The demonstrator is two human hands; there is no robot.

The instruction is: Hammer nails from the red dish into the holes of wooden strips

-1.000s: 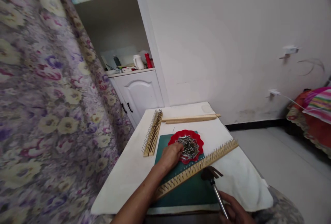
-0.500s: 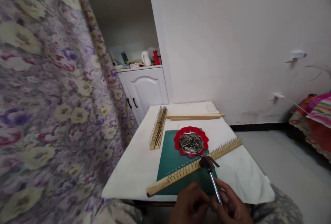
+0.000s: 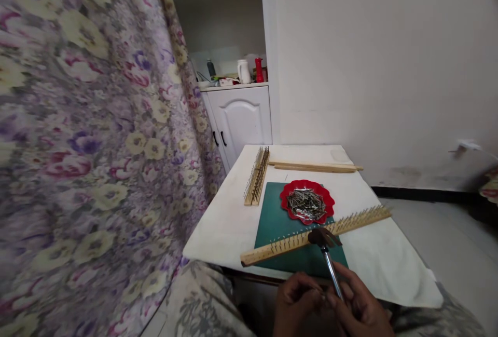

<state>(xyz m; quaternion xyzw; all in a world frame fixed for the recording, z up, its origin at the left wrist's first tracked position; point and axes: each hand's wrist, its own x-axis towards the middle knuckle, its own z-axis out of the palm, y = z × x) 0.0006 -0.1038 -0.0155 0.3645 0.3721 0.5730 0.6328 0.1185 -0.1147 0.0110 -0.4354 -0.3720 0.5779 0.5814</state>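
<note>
Silver-shafted hammer [image 3: 330, 267] sits in the right hand [image 3: 358, 303], fingers wrapped around its handle; dark claw head overlaps the nail-studded wooden strip [image 3: 291, 243] in view, contact cannot be told. Left hand [image 3: 296, 299] is close beside the right, fingertips drawn narrow; cannot tell whether anything is pinched there. Strip lies aslant over the green mat [image 3: 270, 212]. Just beyond it, the red dish [image 3: 330, 203] contains loose nails [image 3: 306, 204]. Bare slats [image 3: 315, 167] lie near the far edge of the white-covered table [image 3: 229, 223].
</note>
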